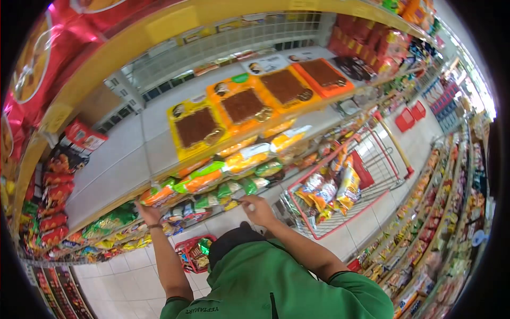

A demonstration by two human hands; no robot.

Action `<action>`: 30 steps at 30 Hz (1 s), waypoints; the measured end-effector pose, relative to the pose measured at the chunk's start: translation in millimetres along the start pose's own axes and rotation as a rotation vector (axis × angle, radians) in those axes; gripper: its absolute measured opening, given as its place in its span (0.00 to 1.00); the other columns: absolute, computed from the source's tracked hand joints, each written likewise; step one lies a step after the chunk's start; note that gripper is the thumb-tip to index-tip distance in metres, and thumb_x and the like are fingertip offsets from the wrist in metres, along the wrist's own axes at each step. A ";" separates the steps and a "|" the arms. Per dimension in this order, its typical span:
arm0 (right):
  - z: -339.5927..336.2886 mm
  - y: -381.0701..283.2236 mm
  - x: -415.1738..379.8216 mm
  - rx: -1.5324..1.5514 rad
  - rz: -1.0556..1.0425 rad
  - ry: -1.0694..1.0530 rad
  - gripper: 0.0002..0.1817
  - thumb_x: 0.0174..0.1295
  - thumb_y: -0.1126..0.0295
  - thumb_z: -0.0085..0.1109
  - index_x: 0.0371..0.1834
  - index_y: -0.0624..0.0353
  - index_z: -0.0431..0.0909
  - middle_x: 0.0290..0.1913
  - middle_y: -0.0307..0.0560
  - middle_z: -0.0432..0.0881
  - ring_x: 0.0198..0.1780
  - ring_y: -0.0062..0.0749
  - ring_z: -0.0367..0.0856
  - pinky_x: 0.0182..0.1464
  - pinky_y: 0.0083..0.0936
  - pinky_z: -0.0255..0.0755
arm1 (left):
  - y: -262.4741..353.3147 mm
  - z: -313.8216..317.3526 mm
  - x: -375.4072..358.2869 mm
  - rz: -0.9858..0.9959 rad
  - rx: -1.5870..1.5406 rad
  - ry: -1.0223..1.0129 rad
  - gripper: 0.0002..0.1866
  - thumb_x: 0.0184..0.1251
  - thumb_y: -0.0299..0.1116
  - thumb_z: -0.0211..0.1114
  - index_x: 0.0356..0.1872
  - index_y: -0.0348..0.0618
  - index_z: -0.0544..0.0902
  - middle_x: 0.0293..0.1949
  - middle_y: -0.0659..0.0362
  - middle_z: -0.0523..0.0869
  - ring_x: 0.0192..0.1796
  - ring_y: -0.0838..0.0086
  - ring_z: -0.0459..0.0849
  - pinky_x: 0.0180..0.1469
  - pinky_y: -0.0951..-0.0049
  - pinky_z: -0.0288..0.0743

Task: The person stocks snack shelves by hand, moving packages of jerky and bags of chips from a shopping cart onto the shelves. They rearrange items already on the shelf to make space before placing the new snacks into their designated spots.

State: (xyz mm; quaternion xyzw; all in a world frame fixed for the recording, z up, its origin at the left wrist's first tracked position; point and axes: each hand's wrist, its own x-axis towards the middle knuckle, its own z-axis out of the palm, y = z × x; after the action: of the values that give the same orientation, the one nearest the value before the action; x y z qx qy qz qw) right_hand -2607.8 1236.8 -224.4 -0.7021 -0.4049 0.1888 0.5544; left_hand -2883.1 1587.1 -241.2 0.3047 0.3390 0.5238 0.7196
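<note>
My left hand (pixel 149 214) is raised at the front edge of the shelf (pixel 109 189), fingers stretched out, beside a green packet (pixel 117 218) and an orange snack packet (pixel 158 194). It appears to touch the edge and holds nothing I can see. My right hand (pixel 258 210) is closed, its fingers bent toward the lower row of packets near a green and white packet (pixel 229 189). Whatever may be between those fingers is too small to make out. Orange and yellow packets (pixel 247 158) fill the row just above it.
Flat brown-filled packs (pixel 197 127) lie on the upper shelf. A red-edged shopping cart (pixel 340 199) with snack bags (pixel 324 192) stands at right. A red basket (pixel 183 255) with packets sits on the tiled floor (pixel 127 284). Another stocked shelf (pixel 425 228) runs along the far right.
</note>
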 end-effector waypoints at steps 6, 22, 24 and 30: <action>-156.8 110.1 -96.9 -0.527 0.261 0.732 0.11 0.50 0.79 0.63 0.38 0.64 0.83 0.41 0.58 0.84 0.49 0.53 0.83 0.53 0.40 0.75 | -5.3 5.7 -75.0 0.156 0.175 0.332 0.43 0.73 0.69 0.47 0.78 0.48 0.59 0.76 0.54 0.66 0.76 0.57 0.64 0.73 0.40 0.54; -327.6 143.8 -134.1 -0.841 0.626 0.552 0.35 0.59 0.65 0.62 0.72 0.64 0.69 0.72 0.64 0.68 0.74 0.59 0.64 0.74 0.55 0.58 | -142.1 79.9 -276.4 -0.030 0.496 0.285 0.16 0.76 0.40 0.59 0.56 0.43 0.81 0.50 0.54 0.87 0.47 0.66 0.87 0.46 0.71 0.78; -335.7 109.6 -129.4 -0.805 0.516 0.722 0.31 0.57 0.70 0.66 0.67 0.66 0.75 0.57 0.66 0.81 0.58 0.56 0.80 0.62 0.41 0.72 | -158.9 109.2 -296.4 -0.047 0.554 0.241 0.14 0.74 0.34 0.60 0.56 0.41 0.80 0.49 0.56 0.87 0.48 0.68 0.86 0.47 0.71 0.78; -354.0 26.2 -135.6 -0.359 0.508 0.742 0.17 0.51 0.74 0.71 0.45 0.69 0.88 0.25 0.48 0.84 0.26 0.29 0.80 0.33 0.29 0.74 | -178.2 268.0 -380.0 0.438 1.170 -0.737 0.44 0.42 0.40 0.85 0.64 0.40 0.74 0.60 0.48 0.80 0.64 0.56 0.78 0.65 0.57 0.72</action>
State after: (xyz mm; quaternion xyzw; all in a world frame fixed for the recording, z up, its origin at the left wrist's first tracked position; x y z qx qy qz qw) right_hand -2427.1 908.3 -162.6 -0.8834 -0.0218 -0.0179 0.4678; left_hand -2653.4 1152.4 -161.9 0.8575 0.2305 0.2520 0.3847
